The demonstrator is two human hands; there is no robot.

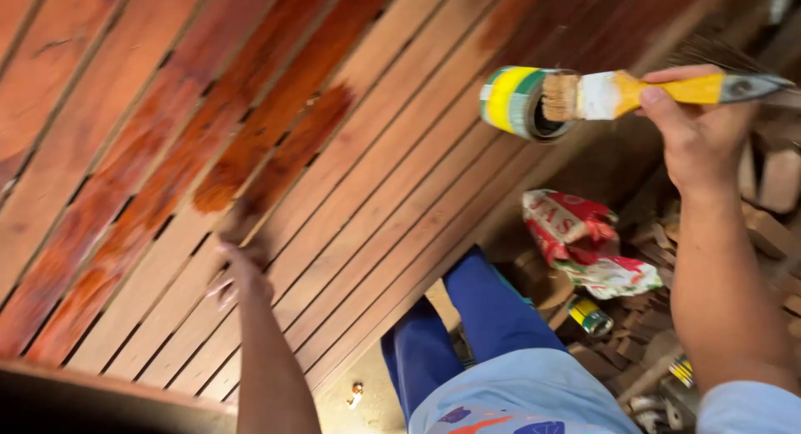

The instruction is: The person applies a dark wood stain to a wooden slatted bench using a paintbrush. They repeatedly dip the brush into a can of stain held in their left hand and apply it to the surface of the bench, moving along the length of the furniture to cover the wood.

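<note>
A person's right hand [697, 129] holds a yellow-handled paintbrush [642, 92], fingers wrapped around the handle, its pale bristles resting at the mouth of a small green-and-yellow tin [517, 102]. The tin lies tilted on its side at the near edge of a slatted wooden panel [392, 192]. Farther along the panel from the tin, the left hand [242, 275] rests on bare slats just below a glossy red-brown stained patch [250, 142]; blur hides how its fingers are set. Beyond the panel's edge, below the tin, a crumpled red-and-white bag [584, 242] lies among wood offcuts [651, 317].
</note>
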